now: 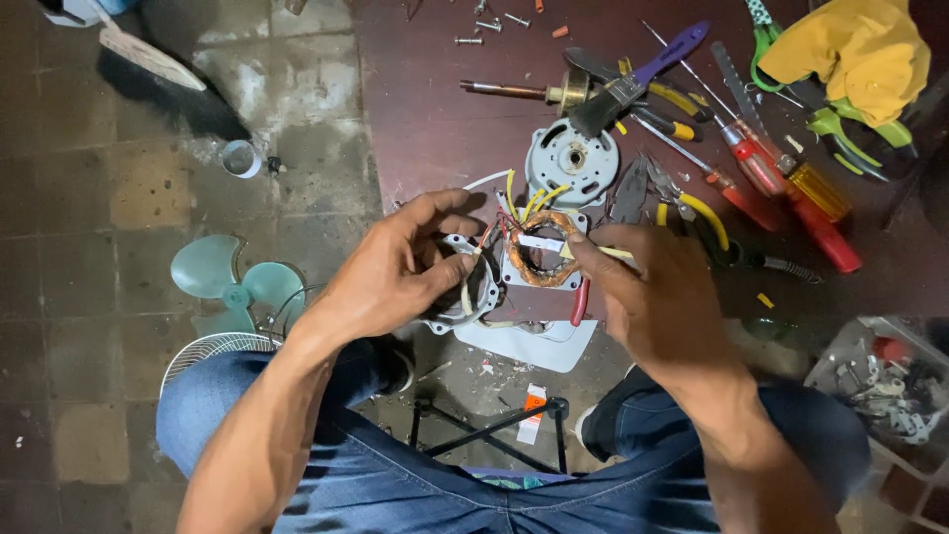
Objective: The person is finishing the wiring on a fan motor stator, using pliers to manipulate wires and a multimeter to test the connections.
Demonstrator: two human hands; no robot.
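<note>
The fan motor stator (542, 255), a ring of coppery windings in a pale metal frame with yellow and red wires sprouting off, is being held above the near edge of the dark red tabletop (435, 109). Left hand (395, 277) is gripping its housing, right hand (657, 302) is pinching a wire. Round grey motor cover (571, 158) is sitting just behind, with screwdrivers (781, 183) scattered nearby.
</note>
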